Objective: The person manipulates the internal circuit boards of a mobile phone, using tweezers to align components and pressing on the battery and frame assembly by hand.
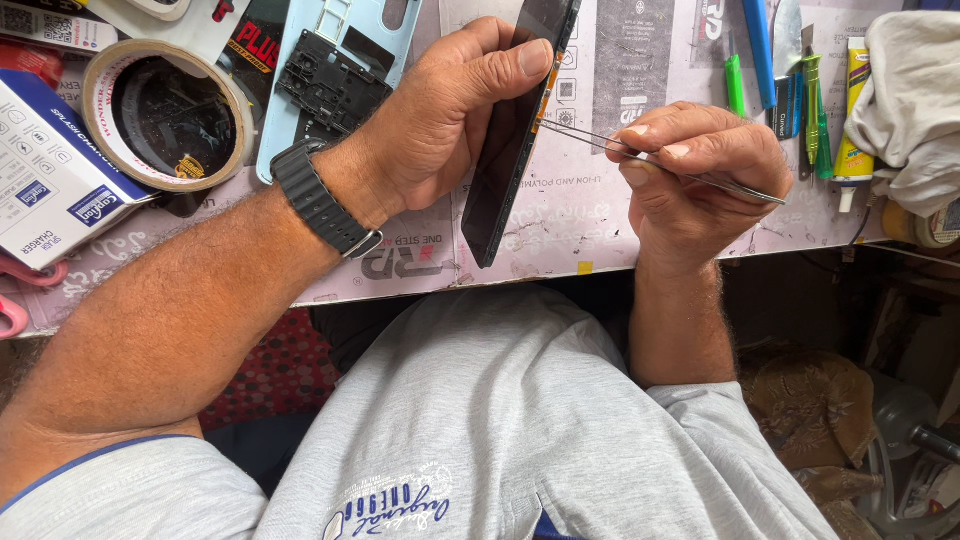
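Note:
My left hand (450,120) grips a black phone screen panel (505,170), held on edge and tilted above the work mat (590,215). My thumb presses on its upper part. My right hand (695,170) pinches thin metal tweezers (650,160), whose tip touches the panel's edge near an orange strip. A black watch sits on my left wrist (320,205).
A light blue phone back cover (300,90) with a black inner part (330,85) lies behind my left hand. A tape roll (165,115) and a white box (50,170) are at left. Green and blue tools (775,70), a glue tube (855,110) and a cloth (915,100) are at right.

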